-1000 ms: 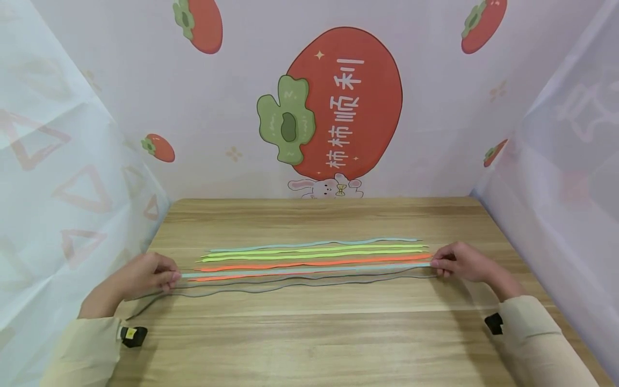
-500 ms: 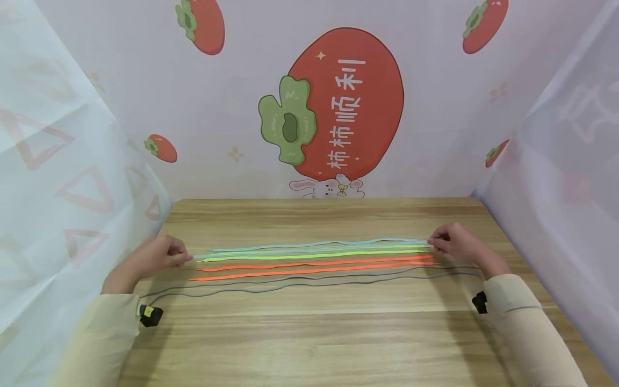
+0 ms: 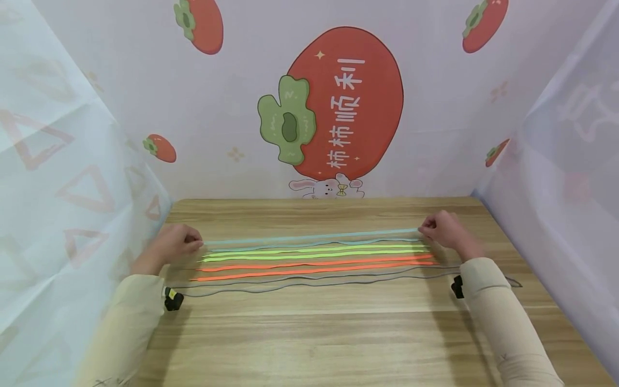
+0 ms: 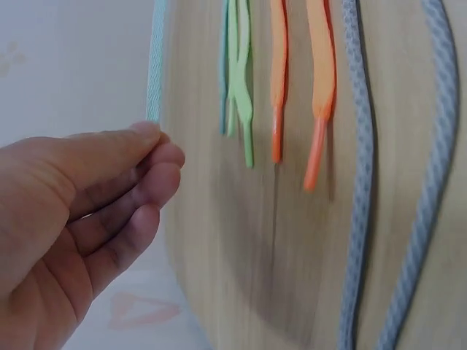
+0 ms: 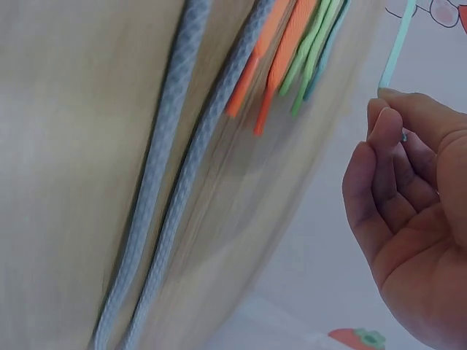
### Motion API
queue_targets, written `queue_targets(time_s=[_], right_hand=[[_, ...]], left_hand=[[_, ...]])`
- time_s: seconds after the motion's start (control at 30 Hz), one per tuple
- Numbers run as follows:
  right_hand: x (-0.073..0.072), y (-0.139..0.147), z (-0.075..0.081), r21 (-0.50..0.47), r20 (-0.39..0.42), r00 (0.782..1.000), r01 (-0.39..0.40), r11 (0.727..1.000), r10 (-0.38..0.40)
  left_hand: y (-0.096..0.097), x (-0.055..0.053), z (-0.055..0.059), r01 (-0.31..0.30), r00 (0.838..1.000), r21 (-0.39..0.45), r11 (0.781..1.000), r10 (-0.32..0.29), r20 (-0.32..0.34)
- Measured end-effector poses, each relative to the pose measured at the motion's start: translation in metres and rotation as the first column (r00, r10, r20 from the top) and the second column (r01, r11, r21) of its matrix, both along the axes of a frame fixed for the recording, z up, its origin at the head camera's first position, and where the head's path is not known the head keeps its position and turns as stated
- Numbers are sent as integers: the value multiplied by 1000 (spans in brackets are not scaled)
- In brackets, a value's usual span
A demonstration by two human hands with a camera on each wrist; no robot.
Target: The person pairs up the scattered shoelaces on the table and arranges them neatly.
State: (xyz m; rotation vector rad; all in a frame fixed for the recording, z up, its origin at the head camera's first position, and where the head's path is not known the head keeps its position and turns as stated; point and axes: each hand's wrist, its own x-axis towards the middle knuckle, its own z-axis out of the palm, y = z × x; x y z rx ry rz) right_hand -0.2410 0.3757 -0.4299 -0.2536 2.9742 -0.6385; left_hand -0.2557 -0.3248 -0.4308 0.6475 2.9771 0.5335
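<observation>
A pale blue shoelace (image 3: 309, 236) is stretched straight between my two hands, above the table's back part. My left hand (image 3: 180, 244) pinches one end between thumb and forefinger; that grip on the pale blue shoelace (image 4: 156, 69) also shows in the left wrist view. At the other end, my right hand (image 3: 444, 231) pinches the same lace, and a bit of its tip peeks out below the fingers in the right wrist view. Just nearer than it, another light blue shoelace (image 3: 338, 242) lies slightly wavy on the wood.
Two lime green shoelaces (image 3: 314, 254), two orange shoelaces (image 3: 309, 269) and grey cord-like lace strands (image 3: 256, 292) lie side by side across the wooden table (image 3: 309, 344). The grey strands pass under both forearms. Printed sheeting (image 3: 232, 107) walls the back and sides.
Both hands have carried the pale blue shoelace away from me, from over the orange laces, past the green ones, to behind the other light blue lace. The laces on the table stayed put.
</observation>
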Motion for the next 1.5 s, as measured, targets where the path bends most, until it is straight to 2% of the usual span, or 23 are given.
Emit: queue_targets(time_s=[0.23, 0.4, 0.53, 0.83, 0.93, 1.17, 1.33, 1.5], right_hand=[[-9, -7, -9, 10, -16, 1000, 4, 1000, -4], [-11, -12, -12, 0, -19, 1000, 11, 1000, -11], [-13, -12, -14, -6, 3, 1000, 19, 1000, -19], [-14, -14, -17, -11, 28, 999, 19, 1000, -18], [-14, -15, -18, -18, 39, 999, 21, 1000, -20], [-16, -17, -22, -1, 43, 999, 11, 1000, -11], [-17, -17, -23, 12, 31, 999, 10, 1000, -10], [-15, -15, -19, 20, 44, 998, 36, 999, -36]], left_hand=[[7, -11, -10, -58, 998, -15, 998, 58, 30], [11, -14, -14, -75, 997, -3, 997, 75, 34], [15, -15, -14, -73, 997, 2, 997, 73, 22], [18, -17, -15, -73, 994, -29, 997, 75, 83], [18, -17, -15, -64, 993, -38, 997, 67, 94], [21, -15, -14, -98, 986, -65, 993, 106, 129], [26, -11, -9, -111, 980, -83, 990, 123, 156], [30, -7, -4, -113, 981, -102, 988, 127, 148]])
